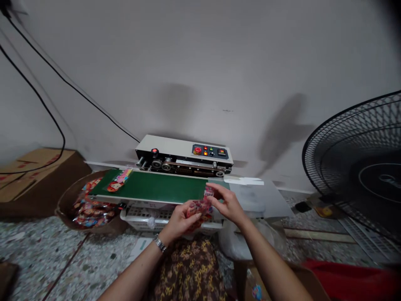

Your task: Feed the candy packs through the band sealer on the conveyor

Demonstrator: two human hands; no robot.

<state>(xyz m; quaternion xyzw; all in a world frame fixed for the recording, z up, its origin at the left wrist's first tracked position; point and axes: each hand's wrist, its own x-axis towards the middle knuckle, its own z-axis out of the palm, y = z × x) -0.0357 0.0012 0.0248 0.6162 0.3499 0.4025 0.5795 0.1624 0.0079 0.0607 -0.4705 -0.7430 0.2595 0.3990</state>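
Between my two hands is a clear plastic packet (200, 210) with red and pink printed contents and a barcode label near its top. My left hand (183, 217) is closed on the packet's lower left side. With fingers and thumb, my right hand (226, 203) grips its upper right edge. Just behind my hands stands a band sealing machine (175, 146) with lit buttons and a display. Its green conveyor belt (163, 188) carries another packet (118, 182) with a red-haired cartoon figure at the left end.
A brown sack (67, 205) of similar packets stands below the belt's left end. A white plastic basket (138, 221) is under the belt. On the right are a large black fan (360, 167) and red cloth (347, 276); cardboard boxes (44, 175) sit at left.
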